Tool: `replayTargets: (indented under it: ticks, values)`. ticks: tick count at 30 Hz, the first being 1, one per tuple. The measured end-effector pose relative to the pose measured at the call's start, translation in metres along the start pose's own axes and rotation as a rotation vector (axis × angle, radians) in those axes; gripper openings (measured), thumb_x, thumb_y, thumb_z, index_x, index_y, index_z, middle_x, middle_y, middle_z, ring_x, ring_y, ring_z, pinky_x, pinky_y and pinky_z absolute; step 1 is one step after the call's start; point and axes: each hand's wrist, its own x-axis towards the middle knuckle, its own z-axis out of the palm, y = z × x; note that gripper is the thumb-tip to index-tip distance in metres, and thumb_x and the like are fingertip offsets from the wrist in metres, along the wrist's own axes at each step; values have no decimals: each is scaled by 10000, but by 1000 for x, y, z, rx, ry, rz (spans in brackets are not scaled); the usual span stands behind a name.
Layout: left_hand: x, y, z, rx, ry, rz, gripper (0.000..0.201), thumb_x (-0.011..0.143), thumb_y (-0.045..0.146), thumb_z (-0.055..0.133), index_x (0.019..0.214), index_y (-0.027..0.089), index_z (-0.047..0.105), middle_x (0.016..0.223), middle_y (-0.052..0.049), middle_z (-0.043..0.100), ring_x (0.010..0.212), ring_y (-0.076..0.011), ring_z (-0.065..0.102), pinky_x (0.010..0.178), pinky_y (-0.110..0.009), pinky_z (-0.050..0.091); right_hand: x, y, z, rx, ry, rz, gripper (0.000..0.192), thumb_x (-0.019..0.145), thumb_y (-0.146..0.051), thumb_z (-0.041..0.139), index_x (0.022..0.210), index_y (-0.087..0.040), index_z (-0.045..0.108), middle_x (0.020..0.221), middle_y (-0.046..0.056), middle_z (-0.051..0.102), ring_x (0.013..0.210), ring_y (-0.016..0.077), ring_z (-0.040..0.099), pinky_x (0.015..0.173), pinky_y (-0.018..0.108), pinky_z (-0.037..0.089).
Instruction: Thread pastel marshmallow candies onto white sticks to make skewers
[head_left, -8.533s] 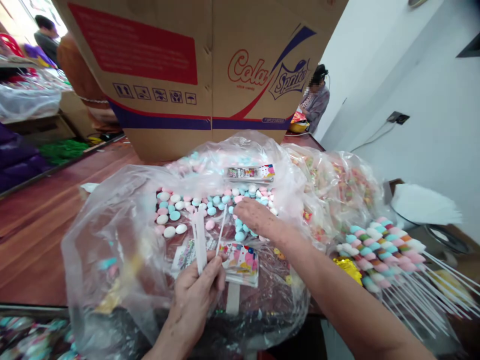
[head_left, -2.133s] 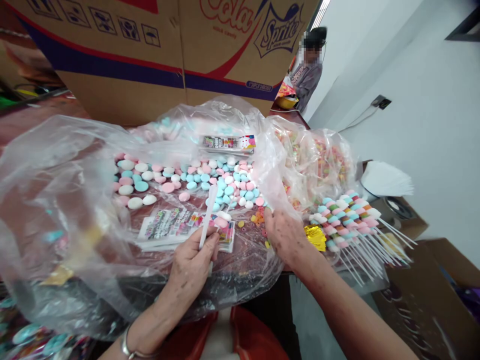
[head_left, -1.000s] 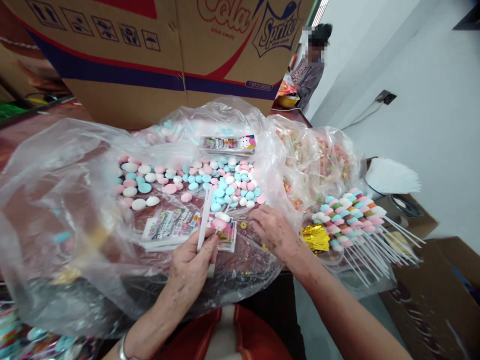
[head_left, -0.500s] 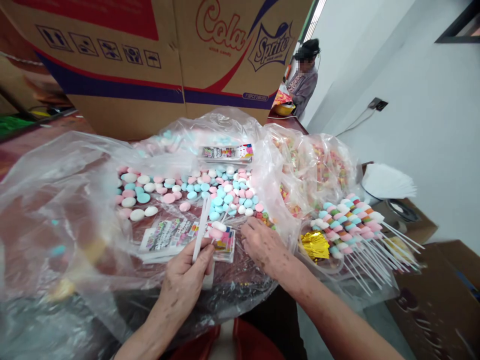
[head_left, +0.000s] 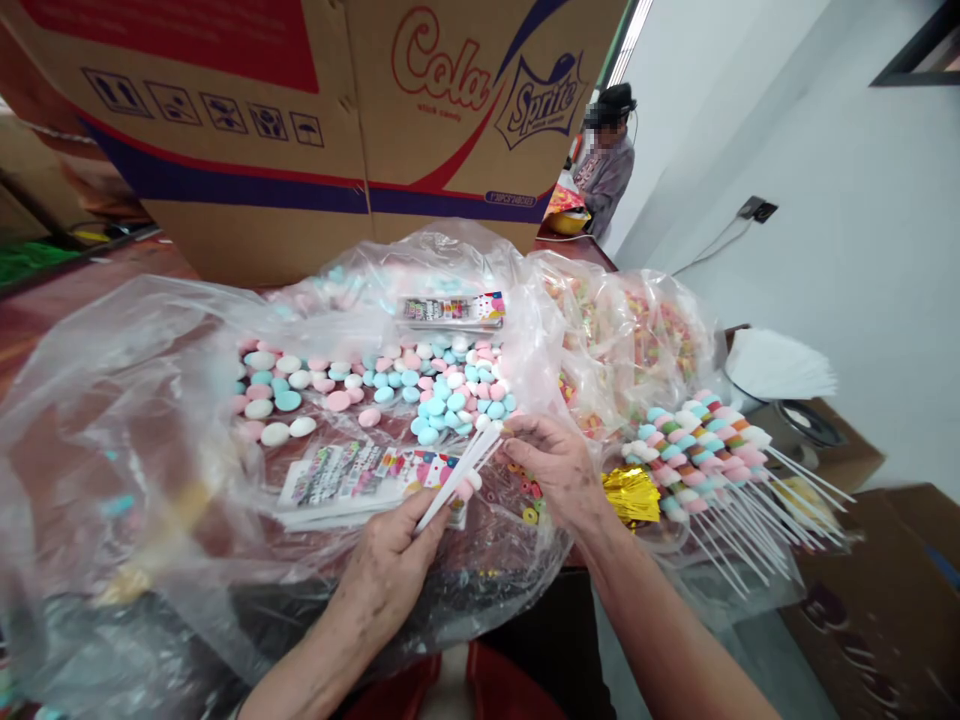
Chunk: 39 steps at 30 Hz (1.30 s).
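Observation:
Several thin white sticks [head_left: 461, 470] slant up and to the right from my left hand [head_left: 395, 562], whose fingers are closed around their lower ends. A pink and white candy piece [head_left: 468, 487] shows beside the sticks, just above that hand. My right hand [head_left: 556, 468] has thumb and fingers pinched at the sticks' upper tips; what sits between them is too small to make out. Below it lie small ring candies [head_left: 530, 490], red, green and yellow. Behind the sticks spreads a pile of pink, white and blue candies [head_left: 442, 402]. Printed packets [head_left: 337, 480] lie left of the sticks.
A large cardboard box [head_left: 262, 190] stands behind the clear plastic bags [head_left: 127, 330]. More printed packets [head_left: 450, 310] rest on the plastic. To the right are finished-looking candy skewers [head_left: 697, 450] and gold ties [head_left: 631, 494]. Another person [head_left: 607, 165] is at the back right.
My right hand has risen from the ring candies to the stick tips. The sticks in my left hand have tilted from nearly upright towards the right.

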Motion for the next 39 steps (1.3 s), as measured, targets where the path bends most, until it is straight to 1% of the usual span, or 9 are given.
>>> replayTargets:
  ticks: [3, 10, 16, 20, 23, 27, 30, 34, 39]
  values:
    - [1, 3, 0, 11, -5, -8, 357, 902, 469, 471, 923, 216, 723, 602, 44, 458, 567, -143, 398, 524, -231, 319, -3, 0, 0, -112, 6, -68, 207, 717, -283, 698, 910, -210, 684, 818, 1, 712, 729, 169, 660, 690, 293, 525]
    - [2, 0, 2, 19, 37, -39, 359, 884, 484, 486, 935, 213, 715, 593, 45, 474, 562, -150, 423, 534, -240, 321, -15, -2, 7, -504, 72, -475, 199, 840, -176, 565, 959, -218, 719, 984, 36, 711, 948, 172, 649, 902, 319, 498]
    - [2, -6, 7, -72, 27, -46, 351, 875, 485, 508, 858, 190, 697, 542, 55, 462, 526, -143, 437, 538, -247, 332, -31, 5, 19, -358, -64, -353, 212, 887, -186, 542, 980, -229, 728, 981, 17, 739, 933, 158, 677, 864, 290, 525]
    - [1, -17, 10, -142, 98, -50, 337, 861, 482, 541, 884, 182, 694, 538, 57, 477, 507, -135, 436, 513, -243, 325, -21, -4, 12, -460, -118, -370, 240, 913, -208, 520, 1068, -226, 702, 1037, 21, 736, 957, 163, 672, 873, 295, 519]
    - [1, -19, 9, -192, 184, -49, 335, 845, 477, 563, 899, 174, 696, 531, 56, 496, 504, -133, 447, 505, -239, 338, 0, -13, 6, -828, 12, -423, 240, 939, -188, 477, 1060, -196, 684, 1020, 60, 717, 961, 191, 643, 880, 320, 497]
    - [0, -16, 6, -227, 263, -42, 321, 812, 449, 594, 898, 158, 698, 506, 55, 499, 492, -129, 451, 493, -236, 346, 21, -14, 12, -1481, -54, -390, 226, 921, -113, 466, 978, -162, 679, 966, 116, 691, 961, 248, 600, 837, 354, 475]
    - [-1, -18, 5, -273, 296, -48, 296, 803, 436, 614, 880, 160, 690, 514, 49, 514, 486, -119, 442, 458, -226, 315, 24, -10, 22, -1693, -66, -329, 226, 902, -88, 469, 1015, -153, 654, 994, 139, 674, 1000, 272, 572, 795, 353, 464]
    - [-2, -26, 6, -377, 302, -52, 298, 830, 447, 619, 921, 167, 666, 519, 59, 504, 467, -99, 402, 424, -213, 276, 22, -5, 21, -1571, -111, -360, 211, 874, -99, 487, 1018, -168, 625, 1022, 108, 661, 963, 231, 565, 794, 321, 445]
    - [-1, -31, 6, -424, 282, -64, 316, 841, 447, 631, 953, 153, 659, 521, 60, 495, 465, -92, 386, 420, -209, 271, 33, -2, 0, -1219, 41, -408, 255, 818, -96, 477, 996, -189, 633, 927, 44, 653, 838, 183, 575, 748, 280, 435]
